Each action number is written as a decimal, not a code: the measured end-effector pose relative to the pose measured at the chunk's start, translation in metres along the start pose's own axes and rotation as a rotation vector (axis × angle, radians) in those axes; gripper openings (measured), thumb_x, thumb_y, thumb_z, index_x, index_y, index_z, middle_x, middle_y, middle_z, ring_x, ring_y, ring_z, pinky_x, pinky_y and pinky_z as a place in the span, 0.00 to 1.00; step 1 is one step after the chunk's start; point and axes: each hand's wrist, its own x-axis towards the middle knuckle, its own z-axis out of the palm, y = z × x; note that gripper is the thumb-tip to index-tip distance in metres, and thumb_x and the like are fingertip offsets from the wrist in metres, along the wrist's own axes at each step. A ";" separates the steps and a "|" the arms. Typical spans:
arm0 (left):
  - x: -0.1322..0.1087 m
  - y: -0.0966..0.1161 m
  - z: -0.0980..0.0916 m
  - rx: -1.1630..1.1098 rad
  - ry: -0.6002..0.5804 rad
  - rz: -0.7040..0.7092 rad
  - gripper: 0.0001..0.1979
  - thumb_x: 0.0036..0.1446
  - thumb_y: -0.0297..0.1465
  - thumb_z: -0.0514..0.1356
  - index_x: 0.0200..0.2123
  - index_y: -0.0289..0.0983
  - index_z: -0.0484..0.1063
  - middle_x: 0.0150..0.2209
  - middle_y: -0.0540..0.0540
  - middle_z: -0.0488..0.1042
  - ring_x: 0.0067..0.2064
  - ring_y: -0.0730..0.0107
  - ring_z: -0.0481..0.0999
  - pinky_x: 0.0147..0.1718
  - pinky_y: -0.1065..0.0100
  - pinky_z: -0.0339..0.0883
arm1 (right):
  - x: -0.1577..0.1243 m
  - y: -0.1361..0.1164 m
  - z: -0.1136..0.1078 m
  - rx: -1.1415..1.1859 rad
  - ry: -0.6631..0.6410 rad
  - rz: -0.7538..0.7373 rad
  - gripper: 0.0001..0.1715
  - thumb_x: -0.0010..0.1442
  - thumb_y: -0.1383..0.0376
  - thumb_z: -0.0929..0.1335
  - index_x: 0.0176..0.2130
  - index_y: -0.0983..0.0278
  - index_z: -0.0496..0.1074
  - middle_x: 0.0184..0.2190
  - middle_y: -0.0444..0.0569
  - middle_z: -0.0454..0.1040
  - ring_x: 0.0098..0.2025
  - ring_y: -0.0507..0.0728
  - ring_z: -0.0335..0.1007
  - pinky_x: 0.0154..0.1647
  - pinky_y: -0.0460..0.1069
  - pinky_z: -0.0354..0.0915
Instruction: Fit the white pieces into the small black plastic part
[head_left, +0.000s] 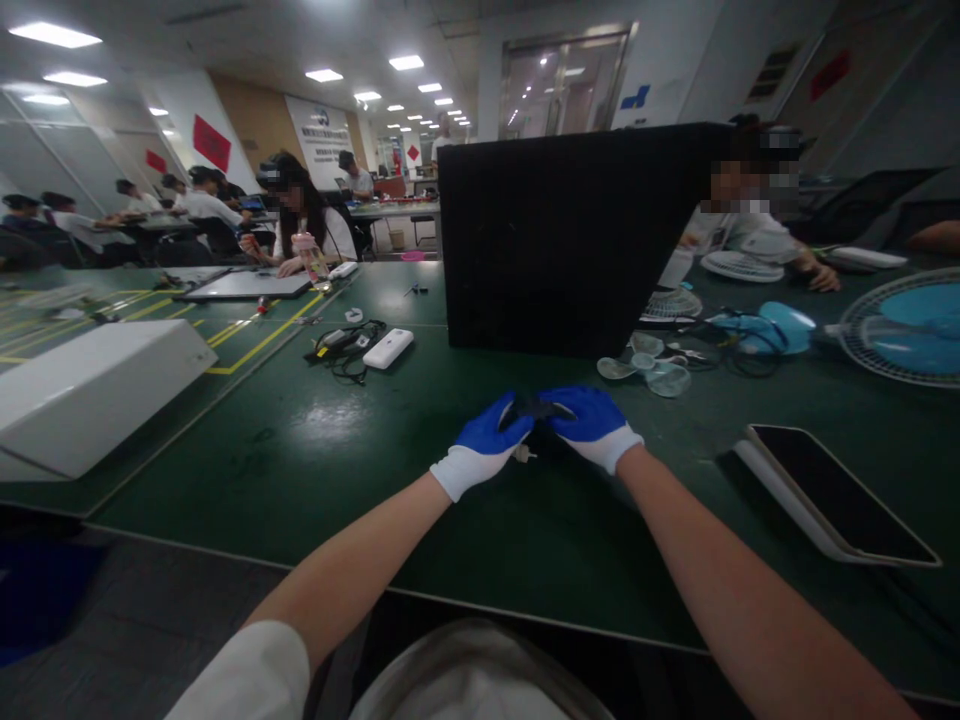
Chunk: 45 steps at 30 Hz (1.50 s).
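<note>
My left hand (491, 440) and my right hand (589, 420) both wear blue-and-white work gloves. They meet over the green table (315, 470), in front of a big black box-like panel (555, 250). Held between the fingers of both is a small dark object (534, 408), mostly covered by the gloves, so its kind cannot be made out. Just below my left fingers shows a small whitish piece with a thin tip (524, 453); whether it belongs to the dark object is unclear.
To the left lie a white power bank (388, 348), cables (345, 345) and a white case (97, 390). A clear fan blade (649, 368), fan parts (907, 325) and a tablet-like device (840, 495) lie right. Co-workers (307, 225) sit across the table.
</note>
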 end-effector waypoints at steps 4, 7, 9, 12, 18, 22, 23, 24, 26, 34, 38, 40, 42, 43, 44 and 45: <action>0.009 -0.012 -0.026 0.155 0.160 0.212 0.27 0.67 0.29 0.52 0.68 0.44 0.60 0.61 0.41 0.73 0.59 0.61 0.76 0.57 0.55 0.71 | 0.003 -0.026 -0.002 -0.077 0.186 -0.166 0.26 0.58 0.68 0.67 0.56 0.60 0.76 0.58 0.53 0.77 0.60 0.65 0.71 0.63 0.64 0.62; 0.009 -0.012 -0.046 0.478 0.047 0.410 0.25 0.66 0.29 0.55 0.66 0.44 0.64 0.53 0.42 0.79 0.51 0.61 0.80 0.52 0.56 0.73 | 0.007 -0.051 0.003 -0.106 0.202 -0.217 0.28 0.56 0.71 0.68 0.56 0.59 0.77 0.59 0.51 0.76 0.62 0.65 0.70 0.63 0.64 0.61; 0.007 -0.012 -0.055 0.664 0.019 0.418 0.22 0.67 0.32 0.55 0.63 0.41 0.67 0.45 0.41 0.81 0.44 0.61 0.81 0.45 0.58 0.73 | 0.009 -0.063 0.007 -0.104 0.198 -0.213 0.26 0.58 0.70 0.67 0.55 0.59 0.77 0.59 0.51 0.76 0.62 0.64 0.69 0.64 0.63 0.61; 0.004 -0.015 -0.065 0.824 0.065 0.344 0.17 0.69 0.34 0.52 0.56 0.41 0.75 0.36 0.42 0.81 0.37 0.62 0.80 0.39 0.60 0.69 | 0.008 -0.073 0.012 -0.085 0.262 -0.070 0.26 0.64 0.63 0.65 0.60 0.62 0.73 0.62 0.54 0.73 0.63 0.64 0.67 0.65 0.62 0.59; 0.008 -0.037 -0.083 0.803 0.234 0.157 0.16 0.68 0.32 0.52 0.46 0.41 0.80 0.35 0.42 0.82 0.35 0.63 0.79 0.37 0.64 0.65 | 0.004 -0.080 0.025 -0.169 -0.076 0.183 0.37 0.62 0.40 0.64 0.55 0.61 0.78 0.68 0.56 0.65 0.70 0.72 0.56 0.67 0.69 0.53; 0.010 -0.046 -0.086 0.748 0.281 0.087 0.16 0.68 0.34 0.52 0.45 0.40 0.81 0.37 0.40 0.82 0.36 0.61 0.79 0.38 0.63 0.66 | 0.007 -0.088 0.036 -0.199 -0.203 0.180 0.37 0.63 0.41 0.63 0.56 0.62 0.78 0.67 0.61 0.64 0.69 0.75 0.56 0.65 0.72 0.52; 0.011 -0.046 -0.085 0.733 0.285 0.081 0.17 0.68 0.35 0.52 0.45 0.40 0.81 0.38 0.40 0.82 0.37 0.60 0.79 0.38 0.62 0.66 | 0.009 -0.089 0.038 -0.192 -0.203 0.164 0.34 0.63 0.43 0.64 0.55 0.62 0.78 0.66 0.61 0.66 0.68 0.76 0.57 0.65 0.72 0.53; 0.011 -0.047 -0.084 0.720 0.285 0.077 0.17 0.68 0.35 0.52 0.45 0.40 0.81 0.38 0.40 0.82 0.37 0.60 0.80 0.39 0.62 0.66 | 0.010 -0.090 0.039 -0.176 -0.198 0.148 0.31 0.64 0.46 0.65 0.55 0.61 0.78 0.65 0.61 0.67 0.68 0.75 0.59 0.65 0.72 0.53; 0.010 -0.046 -0.082 0.709 0.278 0.077 0.17 0.68 0.36 0.52 0.45 0.41 0.81 0.38 0.40 0.82 0.37 0.60 0.80 0.39 0.63 0.67 | 0.012 -0.089 0.041 -0.137 -0.186 0.129 0.26 0.64 0.50 0.65 0.53 0.60 0.79 0.63 0.59 0.70 0.67 0.75 0.61 0.65 0.72 0.53; 0.012 -0.053 -0.077 0.688 0.208 0.060 0.15 0.67 0.33 0.54 0.48 0.43 0.81 0.40 0.42 0.83 0.40 0.61 0.81 0.42 0.64 0.71 | 0.010 -0.078 0.038 0.130 -0.148 0.241 0.20 0.61 0.47 0.68 0.35 0.59 0.80 0.56 0.54 0.76 0.61 0.69 0.68 0.61 0.66 0.63; 0.013 -0.061 -0.074 0.540 0.156 0.075 0.15 0.66 0.32 0.56 0.48 0.42 0.81 0.43 0.44 0.84 0.45 0.61 0.82 0.48 0.63 0.72 | 0.006 -0.066 0.024 0.354 0.079 0.277 0.21 0.62 0.48 0.68 0.32 0.60 0.79 0.59 0.51 0.74 0.62 0.65 0.67 0.63 0.64 0.64; 0.011 -0.061 -0.070 0.466 0.129 0.069 0.14 0.66 0.31 0.57 0.48 0.42 0.81 0.44 0.45 0.84 0.46 0.61 0.82 0.49 0.62 0.73 | 0.002 -0.063 0.016 0.415 0.173 0.251 0.19 0.62 0.50 0.68 0.34 0.61 0.80 0.61 0.50 0.72 0.63 0.65 0.67 0.65 0.63 0.62; 0.008 -0.056 -0.065 0.411 0.100 0.064 0.14 0.65 0.31 0.57 0.48 0.43 0.81 0.44 0.46 0.84 0.46 0.62 0.82 0.51 0.61 0.73 | -0.001 -0.065 0.011 0.415 0.201 0.190 0.17 0.63 0.52 0.68 0.37 0.60 0.81 0.64 0.50 0.69 0.65 0.65 0.64 0.67 0.64 0.60; 0.006 -0.052 -0.063 0.392 0.084 0.067 0.14 0.65 0.31 0.58 0.48 0.43 0.81 0.44 0.46 0.84 0.46 0.62 0.82 0.51 0.61 0.73 | -0.003 -0.067 0.010 0.401 0.199 0.160 0.16 0.63 0.52 0.68 0.38 0.59 0.81 0.65 0.50 0.69 0.67 0.65 0.62 0.68 0.65 0.58; 0.004 -0.048 -0.061 0.378 0.068 0.075 0.14 0.64 0.31 0.58 0.48 0.43 0.81 0.44 0.46 0.84 0.47 0.62 0.82 0.52 0.61 0.73 | -0.003 -0.070 0.010 0.381 0.196 0.135 0.15 0.63 0.53 0.68 0.39 0.59 0.81 0.65 0.49 0.68 0.68 0.66 0.61 0.69 0.66 0.56; 0.002 -0.044 -0.059 0.368 0.053 0.087 0.13 0.64 0.32 0.58 0.47 0.42 0.82 0.44 0.46 0.84 0.46 0.63 0.82 0.52 0.61 0.73 | -0.004 -0.072 0.011 0.357 0.194 0.114 0.14 0.63 0.54 0.68 0.40 0.58 0.82 0.65 0.49 0.68 0.68 0.66 0.60 0.69 0.67 0.54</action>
